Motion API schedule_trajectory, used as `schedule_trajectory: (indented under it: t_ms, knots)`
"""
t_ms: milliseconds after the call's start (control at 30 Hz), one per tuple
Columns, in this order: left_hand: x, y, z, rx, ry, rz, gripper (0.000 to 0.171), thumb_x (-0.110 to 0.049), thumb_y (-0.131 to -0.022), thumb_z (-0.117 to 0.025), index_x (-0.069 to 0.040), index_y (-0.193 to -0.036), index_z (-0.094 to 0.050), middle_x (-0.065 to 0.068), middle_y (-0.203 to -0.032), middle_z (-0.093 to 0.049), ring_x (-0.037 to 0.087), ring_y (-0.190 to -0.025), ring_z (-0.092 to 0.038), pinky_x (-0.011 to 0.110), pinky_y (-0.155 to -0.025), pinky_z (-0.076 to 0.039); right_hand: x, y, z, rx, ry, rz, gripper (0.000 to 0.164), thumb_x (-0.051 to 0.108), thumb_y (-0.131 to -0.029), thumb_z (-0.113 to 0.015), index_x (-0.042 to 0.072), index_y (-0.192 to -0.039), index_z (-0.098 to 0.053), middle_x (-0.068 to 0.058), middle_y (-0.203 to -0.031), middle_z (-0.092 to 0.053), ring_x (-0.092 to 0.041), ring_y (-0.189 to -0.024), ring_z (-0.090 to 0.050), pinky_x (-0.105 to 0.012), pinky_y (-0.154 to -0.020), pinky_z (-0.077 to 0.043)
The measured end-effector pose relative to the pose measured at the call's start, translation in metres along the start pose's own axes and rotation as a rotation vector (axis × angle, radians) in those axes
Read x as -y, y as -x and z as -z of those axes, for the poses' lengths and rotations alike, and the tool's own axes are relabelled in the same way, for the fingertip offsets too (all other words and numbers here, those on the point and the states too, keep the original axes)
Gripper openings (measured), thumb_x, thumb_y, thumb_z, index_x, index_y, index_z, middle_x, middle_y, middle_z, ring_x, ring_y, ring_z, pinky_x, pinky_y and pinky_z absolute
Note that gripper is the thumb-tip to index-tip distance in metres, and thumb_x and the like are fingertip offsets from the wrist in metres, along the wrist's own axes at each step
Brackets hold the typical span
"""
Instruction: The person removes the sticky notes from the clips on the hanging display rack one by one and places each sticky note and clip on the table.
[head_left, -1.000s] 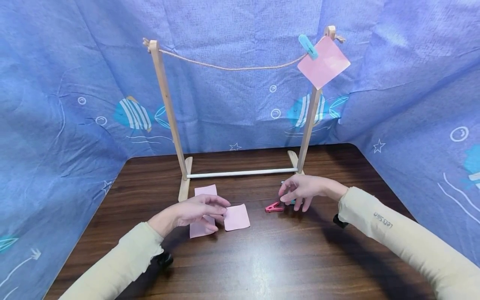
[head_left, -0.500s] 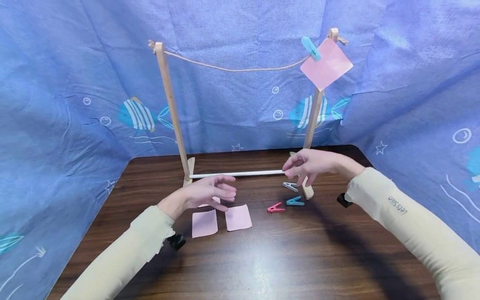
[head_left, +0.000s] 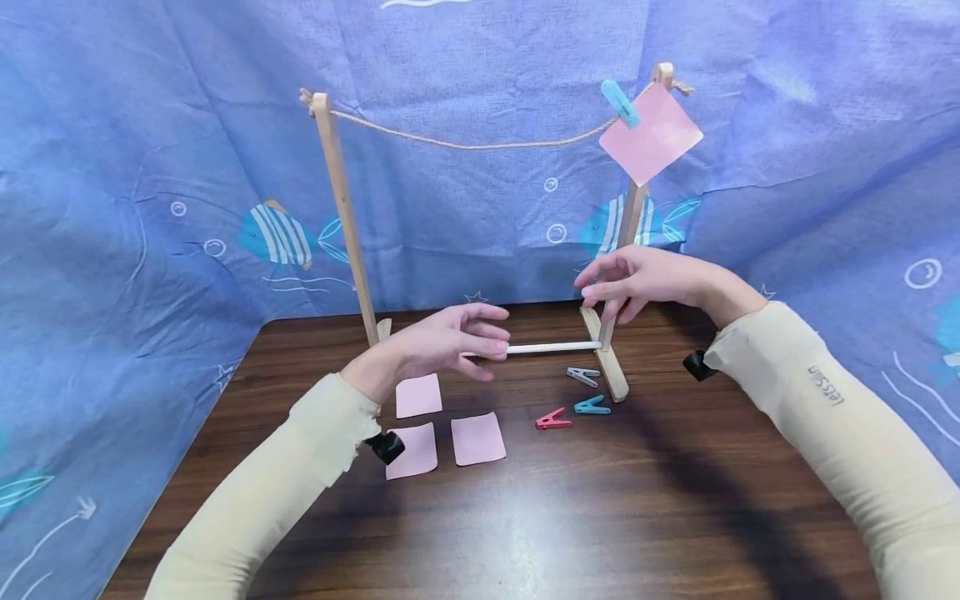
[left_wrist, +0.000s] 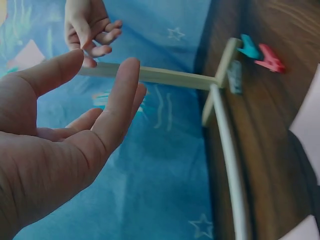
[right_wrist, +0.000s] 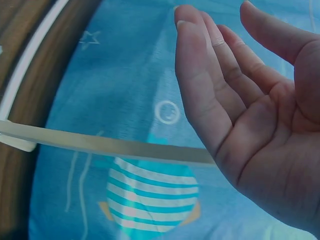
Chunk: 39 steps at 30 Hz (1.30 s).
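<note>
My left hand (head_left: 453, 340) hovers over the table in front of the rack's white bar (head_left: 555, 347), its fingers loosely bent around nothing. Higher and to the right, my right hand (head_left: 648, 282) is in the air before the right wooden post (head_left: 633, 212), also holding nothing; its relaxed fingers show in the right wrist view. A pink paper square (head_left: 652, 135) hangs by one corner from the rope (head_left: 480, 147), held by a light blue clothespin (head_left: 620, 103). Below the hands lie a grey clothespin (head_left: 583, 377), a blue clothespin (head_left: 592, 405) and a red clothespin (head_left: 553, 418).
Three more pink paper squares lie on the dark wooden table (head_left: 495, 533): a back one (head_left: 418, 396), a front left one (head_left: 420, 450) and a right one (head_left: 478, 439). The left post (head_left: 345, 208) stands behind my left hand. A blue fish-print cloth (head_left: 465, 217) surrounds the table.
Both hands have risen from the table toward the rack. The left hand has also shifted right, away from the paper squares; the right hand has left the clothespins, uncovering them.
</note>
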<state>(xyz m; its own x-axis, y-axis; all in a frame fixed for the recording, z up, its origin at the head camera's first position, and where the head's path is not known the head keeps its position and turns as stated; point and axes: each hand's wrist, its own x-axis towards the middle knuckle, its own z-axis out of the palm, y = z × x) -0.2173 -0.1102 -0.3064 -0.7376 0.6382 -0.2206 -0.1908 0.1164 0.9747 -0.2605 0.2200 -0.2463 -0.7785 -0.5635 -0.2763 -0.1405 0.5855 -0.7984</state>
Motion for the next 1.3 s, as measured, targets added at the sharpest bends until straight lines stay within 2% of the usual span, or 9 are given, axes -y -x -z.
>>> schedule_trajectory:
  t_ms: [200, 367, 633, 767, 900, 1067, 1200, 1300]
  knots:
    - [-0.025, -0.012, -0.006, -0.017, 0.022, -0.045, 0.061, 0.001, -0.098, -0.063, -0.004, -0.152, -0.036, 0.022, -0.141, -0.052, 0.033, -0.121, -0.061, 0.051, -0.093, -0.057, 0.012, 0.008, 0.012, -0.064, 0.017, 0.034, 0.043, 0.025, -0.101, -0.066, 0.001, -0.136, -0.058, -0.012, -0.117, -0.071, -0.035, -0.094, -0.07, -0.041, -0.078, -0.062]
    - [-0.042, -0.02, -0.012, -0.06, 0.051, -0.096, 0.057, 0.001, -0.098, -0.063, -0.004, -0.15, -0.04, 0.021, -0.138, -0.054, 0.035, -0.12, -0.062, 0.049, -0.092, -0.057, 0.02, 0.015, 0.019, -0.13, 0.021, 0.045, 0.042, 0.025, -0.101, -0.066, 0.002, -0.135, -0.059, -0.013, -0.116, -0.072, -0.035, -0.093, -0.07, -0.043, -0.077, -0.062]
    - [-0.066, -0.035, -0.02, -0.224, 0.126, -0.212, 0.044, 0.003, -0.098, -0.064, -0.002, -0.14, -0.054, 0.018, -0.131, -0.061, 0.029, -0.115, -0.064, 0.043, -0.092, -0.058, 0.041, 0.024, 0.035, -0.307, 0.055, 0.097, 0.039, 0.03, -0.101, -0.066, 0.003, -0.129, -0.064, -0.005, -0.103, -0.076, -0.024, -0.08, -0.073, -0.037, -0.068, -0.062]
    - [-0.076, -0.04, -0.019, -0.275, 0.135, -0.253, 0.041, -0.002, -0.097, -0.068, -0.004, -0.136, -0.059, 0.014, -0.13, -0.063, 0.027, -0.116, -0.065, 0.039, -0.092, -0.058, 0.05, 0.029, 0.043, -0.389, 0.048, 0.173, 0.03, 0.028, -0.1, -0.067, 0.006, -0.121, -0.068, -0.002, -0.094, -0.076, -0.02, -0.074, -0.072, -0.034, -0.062, -0.062]
    - [-0.084, -0.044, -0.02, -0.281, 0.121, -0.276, 0.041, -0.005, -0.097, -0.069, -0.005, -0.136, -0.06, 0.011, -0.131, -0.063, 0.027, -0.118, -0.064, 0.04, -0.097, -0.055, 0.06, 0.036, 0.046, -0.453, 0.031, 0.253, 0.023, 0.024, -0.1, -0.067, 0.009, -0.117, -0.07, -0.001, -0.092, -0.077, -0.019, -0.074, -0.074, -0.032, -0.056, -0.06]
    - [-0.095, -0.05, -0.022, -0.301, 0.13, -0.308, 0.039, -0.007, -0.098, -0.068, -0.004, -0.136, -0.06, 0.014, -0.129, -0.065, 0.027, -0.117, -0.065, 0.045, -0.102, -0.052, 0.071, 0.041, 0.049, -0.537, -0.028, 0.325, 0.029, 0.024, -0.097, -0.071, 0.009, -0.122, -0.07, 0.003, -0.098, -0.077, -0.017, -0.076, -0.075, -0.028, -0.056, -0.06]
    - [-0.102, -0.056, -0.024, -0.33, 0.156, -0.343, 0.038, -0.007, -0.097, -0.07, -0.004, -0.134, -0.061, 0.014, -0.127, -0.066, 0.026, -0.115, -0.066, 0.041, -0.097, -0.055, 0.081, 0.042, 0.05, -0.623, -0.094, 0.393, 0.034, 0.02, -0.095, -0.073, 0.004, -0.125, -0.069, 0.002, -0.1, -0.077, -0.015, -0.072, -0.074, -0.027, -0.055, -0.059]
    - [-0.107, -0.06, -0.026, -0.349, 0.169, -0.37, 0.038, -0.006, -0.096, -0.07, -0.004, -0.133, -0.062, 0.014, -0.125, -0.066, 0.026, -0.114, -0.067, 0.04, -0.094, -0.057, 0.089, 0.041, 0.052, -0.677, -0.146, 0.448, 0.034, 0.014, -0.094, -0.075, 0.0, -0.124, -0.069, -0.003, -0.101, -0.076, -0.016, -0.067, -0.074, -0.028, -0.053, -0.059]
